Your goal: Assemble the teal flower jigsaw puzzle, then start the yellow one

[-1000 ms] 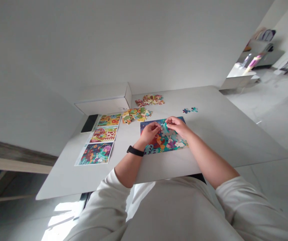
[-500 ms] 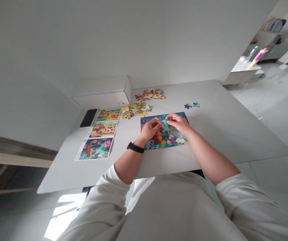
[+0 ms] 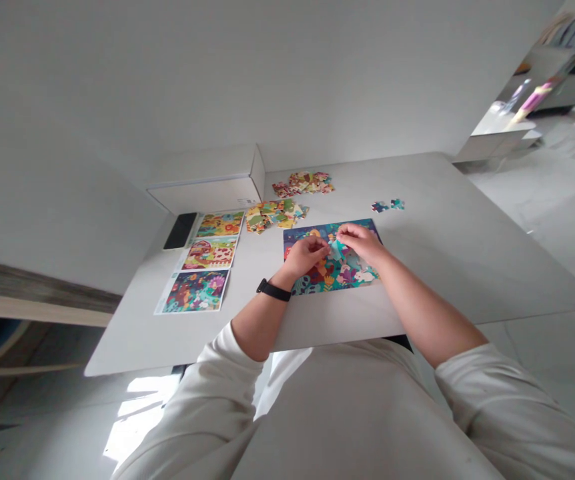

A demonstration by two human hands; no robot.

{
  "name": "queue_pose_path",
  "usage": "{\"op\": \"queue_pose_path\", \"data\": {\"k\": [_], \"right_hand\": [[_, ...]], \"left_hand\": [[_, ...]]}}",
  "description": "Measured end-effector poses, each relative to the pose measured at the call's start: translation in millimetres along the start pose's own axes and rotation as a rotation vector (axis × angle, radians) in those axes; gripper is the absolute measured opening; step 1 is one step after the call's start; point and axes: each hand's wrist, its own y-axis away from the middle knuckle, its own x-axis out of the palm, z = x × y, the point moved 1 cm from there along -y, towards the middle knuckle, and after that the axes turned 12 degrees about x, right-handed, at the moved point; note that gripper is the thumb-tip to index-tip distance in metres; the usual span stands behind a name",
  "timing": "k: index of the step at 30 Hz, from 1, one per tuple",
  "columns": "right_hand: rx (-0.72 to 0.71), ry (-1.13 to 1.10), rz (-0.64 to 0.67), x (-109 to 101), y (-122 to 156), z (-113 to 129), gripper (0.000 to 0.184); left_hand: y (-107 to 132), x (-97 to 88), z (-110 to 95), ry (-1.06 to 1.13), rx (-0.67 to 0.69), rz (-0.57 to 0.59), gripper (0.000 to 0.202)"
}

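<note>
A colourful assembled jigsaw puzzle (image 3: 340, 273) lies on the white table (image 3: 442, 253) in front of me. Both hands hover over its upper middle. My left hand (image 3: 307, 255), with a black band on the wrist, and my right hand (image 3: 362, 241) pinch a small teal puzzle piece (image 3: 336, 250) between their fingertips. The fingers of both hands are curled closed round that piece.
Two loose piles of puzzle pieces (image 3: 273, 217) (image 3: 303, 182) lie behind the puzzle, and two single pieces (image 3: 387, 205) to its far right. Three picture cards (image 3: 202, 260) lie at the left beside a black phone (image 3: 180, 231). A white box (image 3: 207, 183) stands against the wall.
The view has shifted slightly. Both hands stay together over the puzzle, still pinching the teal piece, which has moved a little to the right.
</note>
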Motion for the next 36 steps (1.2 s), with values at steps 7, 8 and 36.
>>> {"op": "queue_pose_path", "data": {"k": [7, 8, 36], "right_hand": [[0.064, -0.022, -0.068, -3.1, -0.3, -1.0, 0.041], [0.081, -0.034, -0.091, -4.2, -0.3, -1.3, 0.043], [0.127, -0.044, 0.017, -30.5, -2.7, 1.5, 0.047]], "left_hand": [[-0.5, -0.1, 2.4, 0.021, 0.008, 0.003, 0.035], [-0.5, -0.2, 2.3, 0.053, -0.008, -0.019, 0.037], [-3.5, -4.1, 3.6, 0.220, -0.139, -0.247, 0.037]]}}
